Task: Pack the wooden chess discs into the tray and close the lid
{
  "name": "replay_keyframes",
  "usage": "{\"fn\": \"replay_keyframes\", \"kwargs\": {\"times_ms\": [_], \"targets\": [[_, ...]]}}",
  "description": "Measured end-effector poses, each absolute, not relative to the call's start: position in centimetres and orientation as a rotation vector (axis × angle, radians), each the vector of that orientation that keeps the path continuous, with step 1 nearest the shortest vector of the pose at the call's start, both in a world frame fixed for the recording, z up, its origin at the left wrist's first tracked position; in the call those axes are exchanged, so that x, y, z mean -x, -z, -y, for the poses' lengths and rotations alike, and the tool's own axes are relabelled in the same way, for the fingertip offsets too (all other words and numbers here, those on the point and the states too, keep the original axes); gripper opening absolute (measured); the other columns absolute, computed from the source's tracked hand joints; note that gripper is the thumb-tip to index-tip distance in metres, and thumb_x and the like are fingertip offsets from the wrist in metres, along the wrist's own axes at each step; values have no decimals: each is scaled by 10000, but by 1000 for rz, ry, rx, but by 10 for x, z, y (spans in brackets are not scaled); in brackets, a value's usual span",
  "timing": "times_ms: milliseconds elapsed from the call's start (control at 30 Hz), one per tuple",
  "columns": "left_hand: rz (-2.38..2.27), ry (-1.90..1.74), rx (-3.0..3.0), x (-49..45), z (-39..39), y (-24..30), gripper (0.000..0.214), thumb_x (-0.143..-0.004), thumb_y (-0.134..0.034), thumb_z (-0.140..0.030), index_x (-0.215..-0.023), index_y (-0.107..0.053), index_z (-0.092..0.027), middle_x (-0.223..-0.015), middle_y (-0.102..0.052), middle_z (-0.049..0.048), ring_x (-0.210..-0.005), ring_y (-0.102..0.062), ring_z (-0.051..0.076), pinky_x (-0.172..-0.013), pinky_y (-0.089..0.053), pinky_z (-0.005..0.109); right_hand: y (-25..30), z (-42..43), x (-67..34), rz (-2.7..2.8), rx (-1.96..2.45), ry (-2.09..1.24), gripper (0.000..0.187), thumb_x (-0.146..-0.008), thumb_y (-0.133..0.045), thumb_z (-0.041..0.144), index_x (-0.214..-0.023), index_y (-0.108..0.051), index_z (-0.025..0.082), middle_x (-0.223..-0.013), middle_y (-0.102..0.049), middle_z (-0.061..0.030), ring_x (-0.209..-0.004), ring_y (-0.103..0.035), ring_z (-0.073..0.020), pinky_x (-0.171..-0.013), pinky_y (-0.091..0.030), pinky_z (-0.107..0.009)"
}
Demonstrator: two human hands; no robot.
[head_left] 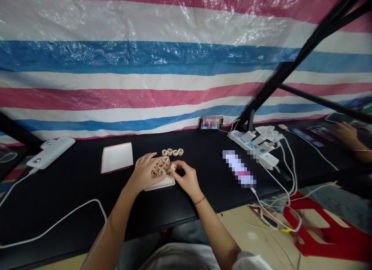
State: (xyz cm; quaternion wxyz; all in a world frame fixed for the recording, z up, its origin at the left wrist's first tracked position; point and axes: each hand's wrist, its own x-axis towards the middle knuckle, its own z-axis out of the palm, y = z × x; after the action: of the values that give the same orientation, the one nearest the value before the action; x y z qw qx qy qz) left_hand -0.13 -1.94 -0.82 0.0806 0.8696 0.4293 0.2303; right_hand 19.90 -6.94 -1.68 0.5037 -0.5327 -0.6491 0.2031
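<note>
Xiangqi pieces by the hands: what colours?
Cream discs with red and black characters; clearest in the head view.

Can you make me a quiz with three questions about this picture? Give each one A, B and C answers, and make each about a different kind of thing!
1. Where is the power strip?
A. Right of the pile of pieces
B. Left of the pile
C. On the floor

2. How many round game pieces stand in the row past the pile?
A. Two
B. Four
C. Seven

3. What is the left hand doing?
A. Resting on the pile
B. Holding a cable
C. Hanging below the desk

Answers:
1. A, it lies to the pile's right.
2. B, four stand in a line.
3. A, its fingers lie over the pile.
</note>
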Motion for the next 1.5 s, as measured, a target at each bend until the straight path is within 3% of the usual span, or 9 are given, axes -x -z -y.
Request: {"fn": "replay_keyframes", "kwargs": {"times_ms": [200,400,600,900,1200,1367,1500], "targets": [[-1272,-609,-2543,1,19,21,651,-737,-688,-484,-1331,-499,-292,-1389,-491,76,-1285,-422,306,-1083,-312,474,5,82,-195,1895,1312,-425,179,-830,-684,254,-1001,-659,206,-972,-691,-56,-912,-597,-207,-846,-491,-355],[-1265,-585,-2532,2,18,23,650,-744,-669,-430,-1351,-474,-300,-1390,-487,68,-1285,-415,302,-1075,-323,470,-11,73,-191,2164,1521,-395,187,-802,-661,138,-982,-651,188,-953,-663,-46,-893,-577,-186,-838,-457,-306],[-1270,-550,-2526,3,18,22,653,-734,-667,-373,-1354,-474,-307,-1408,-469,63,-1290,-407,306,-1069,-329,469,-20,71,-184,2305,1693,-215,135,-820,-639,193,-953,-614,196,-960,-631,-48,-868,-555,-194,-754,-400,-291],[-1278,-527,-2508,2,18,21,635,-740,-664,-383,-1344,-489,-295,-1405,-473,70,-1284,-406,307,-1071,-322,480,-20,68,-186,2338,1744,-160,176,-831,-615,203,-1007,-608,200,-972,-600,-54,-855,-555,-188,-737,-372,-282],[-1278,-559,-2503,2,18,23,638,-743,-667,-375,-1349,-481,-305,-1397,-476,70,-1276,-407,307,-1068,-323,483,-13,66,-192,2255,1683,-270,193,-813,-629,193,-1005,-607,201,-959,-588,-46,-844,-575,-171,-745,-418,-269],[-1281,-537,-2491,1,16,23,651,-745,-669,-393,-1359,-473,-305,-1401,-469,75,-1275,-402,318,-1053,-335,498,-5,63,-204,2047,1505,-557,217,-811,-634,245,-1023,-600,217,-879,-567,2,-721,-554,-128,-668,-441,-239],[-1305,-507,-2476,0,13,20,663,-739,-674,-380,-1363,-471,-296,-1409,-460,73,-1284,-387,313,-1060,-321,497,-4,51,-214,1848,1540,-467,184,-847,-562,229,-1019,-608,182,-832,-583,-11,-677,-559,-130,-654,-462,-247]]}}
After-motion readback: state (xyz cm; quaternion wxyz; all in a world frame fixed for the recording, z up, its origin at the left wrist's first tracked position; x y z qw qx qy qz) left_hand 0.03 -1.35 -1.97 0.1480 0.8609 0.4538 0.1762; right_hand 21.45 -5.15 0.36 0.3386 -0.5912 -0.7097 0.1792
